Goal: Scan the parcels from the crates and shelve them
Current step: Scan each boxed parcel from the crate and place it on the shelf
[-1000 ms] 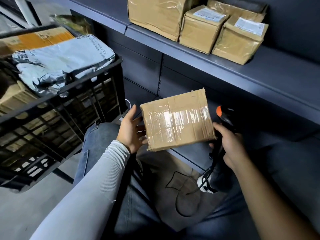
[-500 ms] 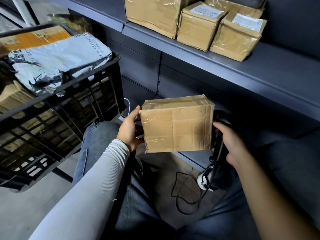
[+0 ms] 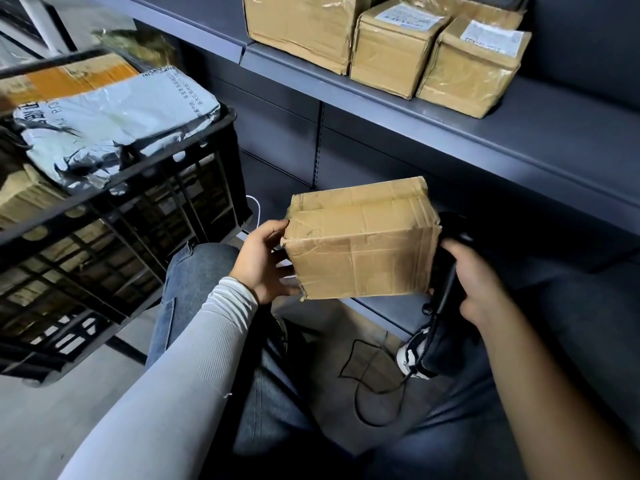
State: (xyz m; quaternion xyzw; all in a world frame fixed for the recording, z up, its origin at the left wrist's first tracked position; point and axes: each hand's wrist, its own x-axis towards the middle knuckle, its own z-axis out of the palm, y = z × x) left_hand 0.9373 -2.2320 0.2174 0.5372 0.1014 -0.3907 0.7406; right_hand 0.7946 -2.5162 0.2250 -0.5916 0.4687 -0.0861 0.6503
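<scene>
Left hand [image 3: 265, 261] gripped the taped cardboard parcel [image 3: 362, 239] by its left end, held over the lap; right hand [image 3: 476, 282] was wrapped around the black barcode scanner [image 3: 446, 271] just beside it.

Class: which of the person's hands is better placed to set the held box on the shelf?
Left. The left hand grips the box; the right hand holds the scanner.
</scene>
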